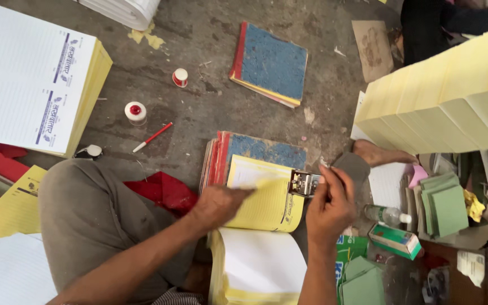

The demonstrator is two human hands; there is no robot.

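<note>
Yellow ruled pad (264, 195), blue mottled red-spined book (269, 62), green packets (444, 206).

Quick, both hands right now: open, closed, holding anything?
Left hand: open, fingers flat on the yellow page, holding nothing.
Right hand: closed around the metal stamping tool at the page's right edge.

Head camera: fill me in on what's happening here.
A person sits on the floor with an open pad of yellow sheets lying on a stack of blue-covered books. The left hand presses flat on the yellow page. The right hand grips a small metal stamping device at the pad's right edge. A white-paged pad lies open below. Stacks of yellow paper, green card, a bottle and two small pots sit around.
</note>
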